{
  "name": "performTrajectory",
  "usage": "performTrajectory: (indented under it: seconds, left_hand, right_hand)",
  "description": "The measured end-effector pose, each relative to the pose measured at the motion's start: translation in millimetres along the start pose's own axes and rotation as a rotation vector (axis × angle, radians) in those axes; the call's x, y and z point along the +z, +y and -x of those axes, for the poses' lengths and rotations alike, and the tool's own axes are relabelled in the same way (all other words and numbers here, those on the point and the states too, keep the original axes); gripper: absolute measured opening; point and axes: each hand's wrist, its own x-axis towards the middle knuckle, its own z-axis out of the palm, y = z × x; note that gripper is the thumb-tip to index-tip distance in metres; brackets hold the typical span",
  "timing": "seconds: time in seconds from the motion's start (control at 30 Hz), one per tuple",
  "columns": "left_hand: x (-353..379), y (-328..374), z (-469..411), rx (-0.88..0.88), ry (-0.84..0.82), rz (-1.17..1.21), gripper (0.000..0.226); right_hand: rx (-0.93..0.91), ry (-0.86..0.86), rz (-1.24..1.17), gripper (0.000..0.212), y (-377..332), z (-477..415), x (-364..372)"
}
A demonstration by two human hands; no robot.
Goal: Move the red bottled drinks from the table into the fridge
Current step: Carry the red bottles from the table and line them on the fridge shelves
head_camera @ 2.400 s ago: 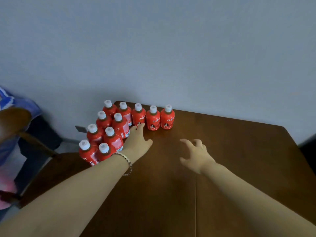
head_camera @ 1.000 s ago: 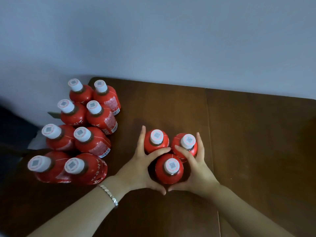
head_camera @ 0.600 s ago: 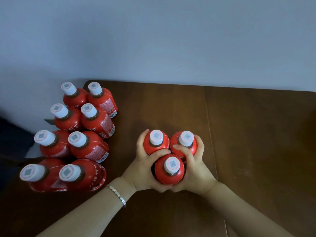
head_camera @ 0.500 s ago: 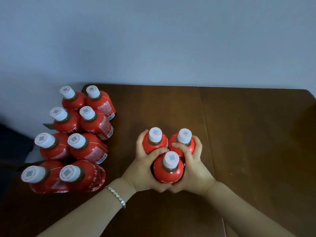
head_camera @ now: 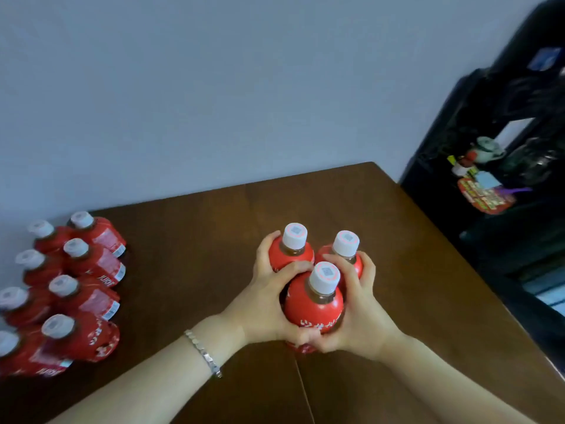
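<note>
Three red bottled drinks with white caps are pressed together in a cluster between both my hands, lifted slightly above the brown table. My left hand wraps the cluster's left side, thumb across the top between the bottles. My right hand closes on the right side, fingers over the front bottle. Several more red bottles stand in two rows at the table's left edge. A dark fridge stands at the right, with items showing on its shelf.
A pale wall runs behind the table. The table's right corner lies close to the fridge. A bracelet sits on my left wrist.
The view has swung right, bringing the fridge into sight. Both hands have moved right with the three-bottle cluster held between them; the bottles at the left stay put.
</note>
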Motion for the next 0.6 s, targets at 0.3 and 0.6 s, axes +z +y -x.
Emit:
performTrajectory:
  seconds: [0.3, 0.6]
  left_hand:
    - [141, 219, -20, 0.411, -0.205, -0.014, 0.076]
    - [353, 435, 11, 0.794, -0.501, 0.168, 0.078]
  right_hand:
    - [0.116, 0.371, 0.214, 0.100, -22, 218, -175]
    - [0.376, 0.737, 0.398, 0.105, -31, 500, -299]
